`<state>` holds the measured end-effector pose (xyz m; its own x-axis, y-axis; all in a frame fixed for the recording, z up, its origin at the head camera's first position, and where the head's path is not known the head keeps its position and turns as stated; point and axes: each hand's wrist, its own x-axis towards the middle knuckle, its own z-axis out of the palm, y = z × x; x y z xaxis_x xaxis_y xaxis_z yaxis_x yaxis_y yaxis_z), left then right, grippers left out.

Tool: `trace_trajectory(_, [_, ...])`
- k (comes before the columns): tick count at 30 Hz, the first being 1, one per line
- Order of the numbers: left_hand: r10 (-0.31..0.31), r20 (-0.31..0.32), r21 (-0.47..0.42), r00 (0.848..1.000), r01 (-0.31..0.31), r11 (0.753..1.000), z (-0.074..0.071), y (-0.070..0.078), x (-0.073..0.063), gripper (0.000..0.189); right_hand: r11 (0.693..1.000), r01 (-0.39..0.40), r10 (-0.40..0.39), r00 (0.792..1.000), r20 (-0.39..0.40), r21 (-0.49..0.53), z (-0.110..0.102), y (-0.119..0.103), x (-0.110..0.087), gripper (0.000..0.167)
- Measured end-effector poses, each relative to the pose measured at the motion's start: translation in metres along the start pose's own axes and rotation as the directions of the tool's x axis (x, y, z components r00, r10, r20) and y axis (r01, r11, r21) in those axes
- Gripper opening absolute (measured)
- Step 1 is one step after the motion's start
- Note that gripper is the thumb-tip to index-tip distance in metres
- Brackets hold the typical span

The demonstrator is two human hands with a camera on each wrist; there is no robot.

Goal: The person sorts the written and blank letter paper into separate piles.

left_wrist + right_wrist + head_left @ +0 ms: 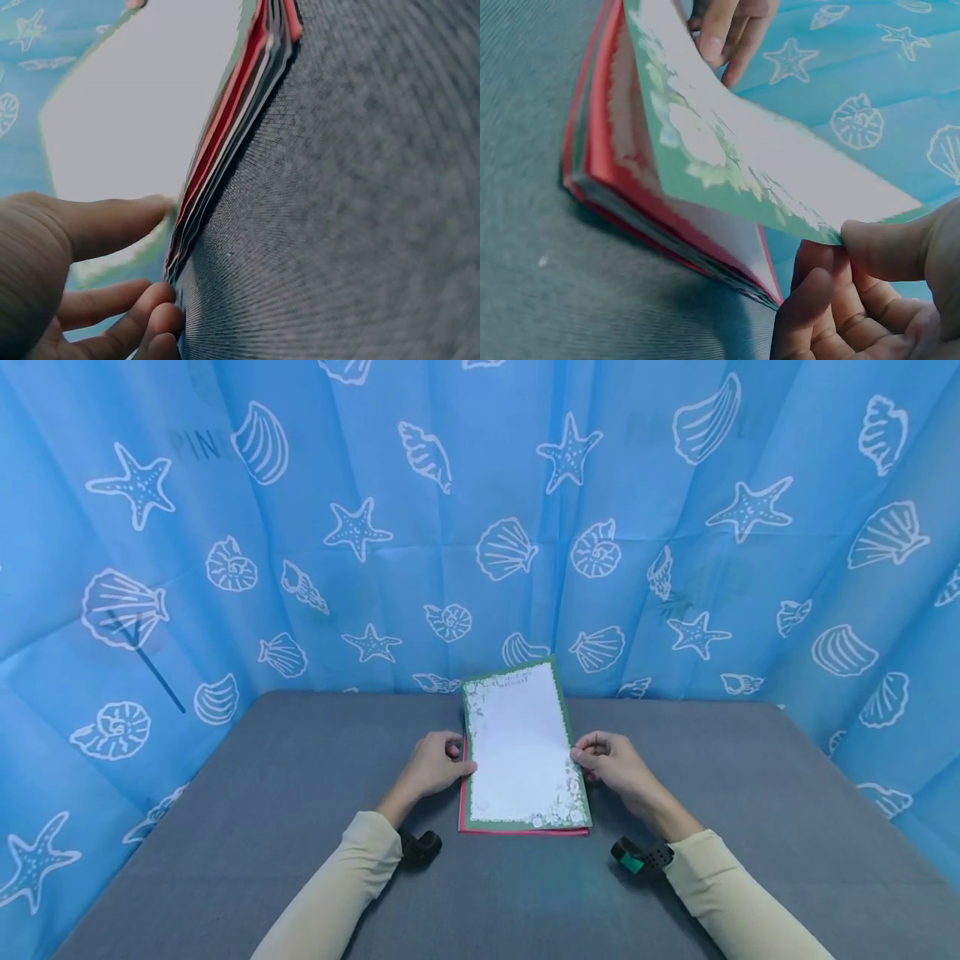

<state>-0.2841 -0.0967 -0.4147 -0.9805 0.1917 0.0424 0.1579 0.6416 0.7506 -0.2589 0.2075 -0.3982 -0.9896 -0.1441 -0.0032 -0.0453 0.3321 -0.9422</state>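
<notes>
A green-bordered paper sheet (517, 743) with white flowers at its corners lies over a stack of paper sheets (600, 142) with red and dark green edges. My right hand (613, 762) pinches the top sheet's right edge between thumb and fingers. In the right wrist view that side of the sheet is raised and bowed, with a red-bordered page showing below. At the left side of the stack, my left hand (435, 764) grips the edge, its thumb (124, 221) over the top sheet and its other fingers curled beside the layered edges.
A grey cloth-covered table (300, 827) lies under the papers. Behind it hangs a blue curtain (450, 527) printed with white shells and starfish. Black bands are worn at both wrists, below light sleeves (337, 885).
</notes>
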Motion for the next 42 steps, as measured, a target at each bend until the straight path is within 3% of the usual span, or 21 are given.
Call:
trace_trajectory(7, [0.025, -0.073, -0.135, 0.997, -0.035, 0.99, 0.001, -0.001, 0.003, 0.039, 0.997, 0.024, -0.025, 0.999, 0.02, 0.078, -0.004, -0.003, -0.001, 0.014])
trace_trajectory(11, [0.015, -0.083, -0.278, 0.996, -0.038, 0.96, -0.003, 0.004, 0.003, 0.03, 0.994, 0.019, -0.022, 0.999, 0.024, 0.111, -0.005, -0.007, -0.002, 0.016])
trace_trajectory(15, [0.004, -0.101, -0.35, 0.995, -0.039, 0.936, -0.011, 0.011, 0.002, 0.025, 0.991, 0.016, -0.02, 1.0, 0.025, 0.134, -0.005, -0.011, -0.004, 0.019])
trace_trajectory(22, [0.016, -0.106, -0.363, 0.994, -0.054, 0.93, -0.026, 0.017, -0.002, 0.025, 0.989, 0.024, -0.03, 0.999, 0.043, 0.143, 0.0, -0.015, -0.004, 0.026])
trace_trajectory(28, [0.022, -0.144, -0.38, 0.989, -0.076, 0.922, -0.048, 0.02, -0.004, 0.025, 0.987, 0.041, -0.047, 0.998, 0.037, 0.156, 0.013, -0.023, 0.001, 0.032])
trace_trajectory(42, [-0.068, -0.146, -0.346, 0.987, 0.014, 0.938, -0.093, 0.005, -0.007, 0.034, 0.966, 0.0, -0.013, 0.999, 0.051, 0.259, 0.057, -0.044, 0.024, 0.027])
